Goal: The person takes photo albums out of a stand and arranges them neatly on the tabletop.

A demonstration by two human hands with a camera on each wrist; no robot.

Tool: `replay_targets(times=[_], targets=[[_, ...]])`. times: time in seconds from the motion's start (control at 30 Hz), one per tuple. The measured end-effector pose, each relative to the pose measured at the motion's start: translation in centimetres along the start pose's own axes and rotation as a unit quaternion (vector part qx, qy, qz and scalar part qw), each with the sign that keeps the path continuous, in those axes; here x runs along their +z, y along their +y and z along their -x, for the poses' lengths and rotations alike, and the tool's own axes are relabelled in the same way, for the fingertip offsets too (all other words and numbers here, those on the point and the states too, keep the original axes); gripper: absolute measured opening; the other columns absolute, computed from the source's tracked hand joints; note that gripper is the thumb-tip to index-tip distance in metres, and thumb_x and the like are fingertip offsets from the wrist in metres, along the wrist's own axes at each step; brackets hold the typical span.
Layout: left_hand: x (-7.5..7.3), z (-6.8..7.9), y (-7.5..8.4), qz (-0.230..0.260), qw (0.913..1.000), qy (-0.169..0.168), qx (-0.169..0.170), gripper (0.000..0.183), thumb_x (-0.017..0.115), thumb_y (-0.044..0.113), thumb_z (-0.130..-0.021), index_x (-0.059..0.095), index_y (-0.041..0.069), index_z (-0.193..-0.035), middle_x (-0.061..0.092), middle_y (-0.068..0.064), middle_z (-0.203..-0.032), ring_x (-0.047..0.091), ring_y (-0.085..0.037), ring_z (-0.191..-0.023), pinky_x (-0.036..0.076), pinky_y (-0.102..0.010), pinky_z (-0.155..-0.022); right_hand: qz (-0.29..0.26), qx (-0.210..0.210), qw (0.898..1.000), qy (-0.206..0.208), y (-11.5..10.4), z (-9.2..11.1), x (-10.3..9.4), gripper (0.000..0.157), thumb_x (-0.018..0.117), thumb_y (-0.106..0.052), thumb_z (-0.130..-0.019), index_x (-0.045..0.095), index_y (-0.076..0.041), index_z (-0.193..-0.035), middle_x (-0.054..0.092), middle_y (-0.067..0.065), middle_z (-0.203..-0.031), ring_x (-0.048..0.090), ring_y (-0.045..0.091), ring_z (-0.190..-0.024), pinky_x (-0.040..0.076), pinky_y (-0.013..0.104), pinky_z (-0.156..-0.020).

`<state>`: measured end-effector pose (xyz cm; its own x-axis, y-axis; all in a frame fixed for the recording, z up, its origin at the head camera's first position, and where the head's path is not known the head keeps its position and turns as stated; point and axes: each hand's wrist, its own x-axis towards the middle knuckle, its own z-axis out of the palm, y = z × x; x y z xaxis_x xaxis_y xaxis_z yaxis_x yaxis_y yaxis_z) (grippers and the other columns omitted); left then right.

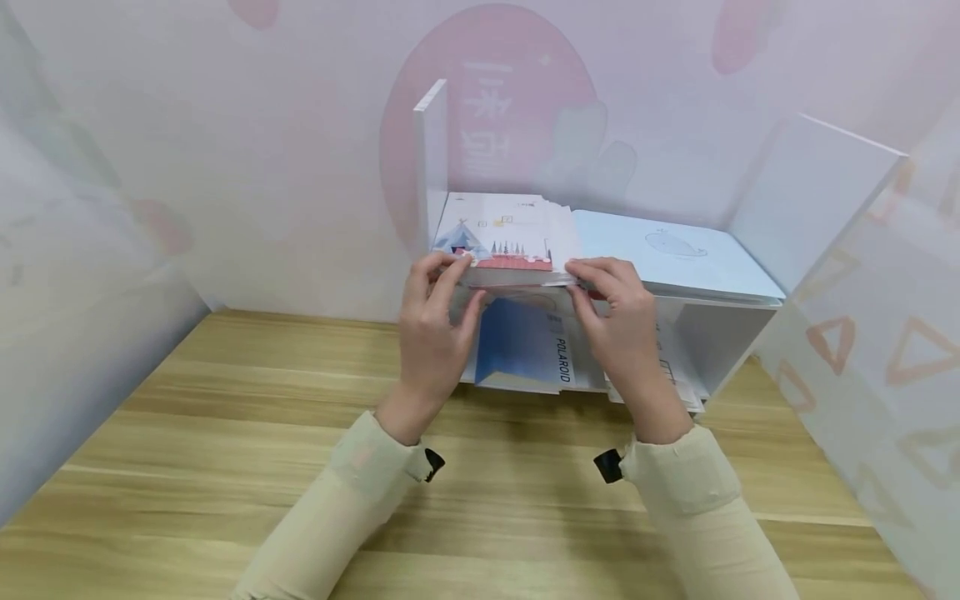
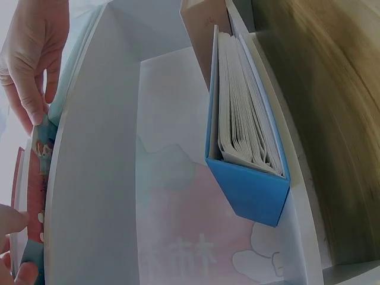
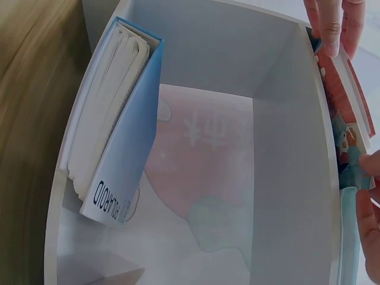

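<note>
A picture book [image 1: 510,233] with a tent and a red strip on its cover lies flat on the white shelf's top board, papers fanned at its right side. My left hand [image 1: 431,325] grips its near left corner, fingertips on the cover and thumb lower at the front edge. At the near right corner my right hand [image 1: 618,308] pinches the edge between fingers and thumb. Both wrist views show a red and teal illustrated spine [image 3: 341,122] between the hands. Right of it lies a pale blue notebook [image 1: 667,250] with a whale drawing.
The white shelf [image 1: 686,333] has upright end panels [image 1: 813,183]. Inside its lower compartment stands a blue POLAROID album [image 1: 521,346], with a brown-covered item [image 2: 205,35] close by. A wooden table [image 1: 300,467] lies beneath, with printed walls [image 1: 300,167] behind and at the sides.
</note>
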<state>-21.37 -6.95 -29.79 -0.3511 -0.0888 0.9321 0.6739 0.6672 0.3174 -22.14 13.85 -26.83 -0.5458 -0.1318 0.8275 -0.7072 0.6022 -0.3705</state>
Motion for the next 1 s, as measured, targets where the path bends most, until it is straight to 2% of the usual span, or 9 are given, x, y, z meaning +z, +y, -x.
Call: replay_targets(times=[0.2, 0.27, 0.57, 0.7, 0.9, 1.0], targets=[[-0.1, 0.2, 0.0, 0.001, 1.0, 0.001, -0.002, 0.04, 0.078, 0.004, -0.084, 0.067, -0.001, -0.122, 0.056, -0.018, -0.12, 0.054, -0.029, -0.103, 0.05, -0.035, -0.083, 0.004, -0.009, 1.0, 0.006, -0.3, 0.3, -0.1, 0.023, 0.072, 0.002, -0.088, 0.074, 0.003, -0.11, 0.07, 0.015, -0.11, 0.063, 0.027, -0.107, 0.05, 0.01, -0.083], [-0.2, 0.3, 0.0, 0.001, 1.0, 0.001, -0.001, 0.039, 0.078, 0.004, -0.084, 0.067, -0.001, -0.121, 0.057, -0.018, -0.12, 0.054, -0.029, -0.103, 0.05, -0.035, -0.083, 0.008, -0.016, 1.0, 0.008, -0.3, 0.4, -0.2, 0.022, 0.072, 0.002, -0.087, 0.074, 0.003, -0.109, 0.071, 0.015, -0.109, 0.063, 0.027, -0.105, 0.047, 0.007, -0.083], [-0.7, 0.6, 0.1, -0.009, 0.9999, 0.004, 0.012, 0.04, 0.078, 0.006, -0.085, 0.067, -0.001, -0.122, 0.057, -0.018, -0.12, 0.054, -0.029, -0.102, 0.05, -0.035, -0.08, 0.021, -0.031, 0.999, 0.017, -0.7, 0.8, -0.2, 0.023, 0.074, 0.001, -0.086, 0.074, 0.002, -0.11, 0.072, 0.014, -0.109, 0.062, 0.027, -0.101, 0.042, 0.004, -0.083], [-0.9, 0.6, 0.2, -0.012, 0.9998, 0.002, 0.016, 0.039, 0.078, 0.007, -0.085, 0.067, -0.001, -0.122, 0.057, -0.017, -0.12, 0.054, -0.029, -0.101, 0.05, -0.035, -0.079, 0.017, -0.035, 0.999, 0.024, -0.7, 1.0, -0.2, 0.022, 0.074, 0.001, -0.086, 0.075, 0.002, -0.109, 0.073, 0.014, -0.108, 0.063, 0.027, -0.101, 0.043, 0.004, -0.083], [-1.2, 1.0, 0.4, -0.02, 0.9996, -0.002, 0.02, 0.037, 0.075, 0.009, -0.088, 0.066, -0.001, -0.122, 0.056, -0.017, -0.12, 0.054, -0.029, -0.101, 0.052, -0.036, -0.077, 0.031, -0.065, 0.997, 0.028, -0.9, 1.2, -0.3, 0.021, 0.073, 0.001, -0.087, 0.075, 0.002, -0.108, 0.074, 0.015, -0.106, 0.065, 0.027, -0.099, 0.043, 0.005, -0.084], [-1.3, 1.1, 0.5, -0.022, 0.9995, -0.001, 0.022, 0.036, 0.075, 0.009, -0.088, 0.066, -0.001, -0.122, 0.057, -0.018, -0.12, 0.054, -0.029, -0.101, 0.052, -0.036, -0.076, 0.02, -0.066, 0.997, 0.032, -0.9, 1.3, -0.3, 0.021, 0.074, 0.002, -0.086, 0.075, 0.002, -0.107, 0.074, 0.015, -0.107, 0.065, 0.028, -0.1, 0.044, 0.006, -0.084]])
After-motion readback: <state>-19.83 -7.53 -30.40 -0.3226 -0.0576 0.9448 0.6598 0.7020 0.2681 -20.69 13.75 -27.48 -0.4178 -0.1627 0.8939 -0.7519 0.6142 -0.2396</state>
